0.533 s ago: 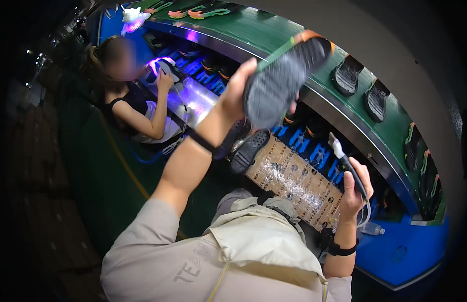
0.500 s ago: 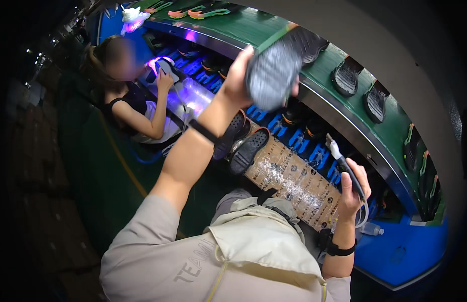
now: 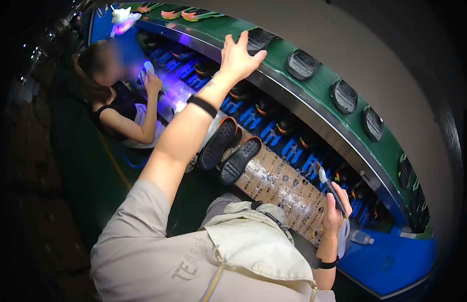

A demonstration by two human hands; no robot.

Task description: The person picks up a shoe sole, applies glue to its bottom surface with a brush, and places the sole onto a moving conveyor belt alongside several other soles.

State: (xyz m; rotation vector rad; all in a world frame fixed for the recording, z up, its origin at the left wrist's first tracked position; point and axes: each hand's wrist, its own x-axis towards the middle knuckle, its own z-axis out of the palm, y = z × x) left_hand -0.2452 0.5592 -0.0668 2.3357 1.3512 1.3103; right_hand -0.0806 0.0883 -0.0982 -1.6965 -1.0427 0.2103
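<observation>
My left hand (image 3: 238,59) reaches out over the edge of the green belt, its fingers spread and nothing gripped. Just beyond the fingers, a black shoe sole (image 3: 259,40) lies on the belt, partly covered by them; whether they touch it I cannot tell. On the right, my right hand (image 3: 337,205) grips a brush (image 3: 332,189) by its black handle. The brush has a pale neck and a dark tip pointing up and left, and a pale tube trails from its handle. Two dark perforated shoe pieces (image 3: 242,158) rest on the board between my arms.
More black soles (image 3: 344,95) sit along the green belt (image 3: 321,80). Below its metal edge are blue racks (image 3: 268,133) holding footwear. The brown, plastic-wrapped board (image 3: 283,183) spans before me. A bottle (image 3: 362,237) lies at right. A co-worker (image 3: 125,108) sits at left.
The sole that was in my left hand is now on the belt, and that hand has opened. My right hand, still gripping the brush, has shifted a little left and down in view.
</observation>
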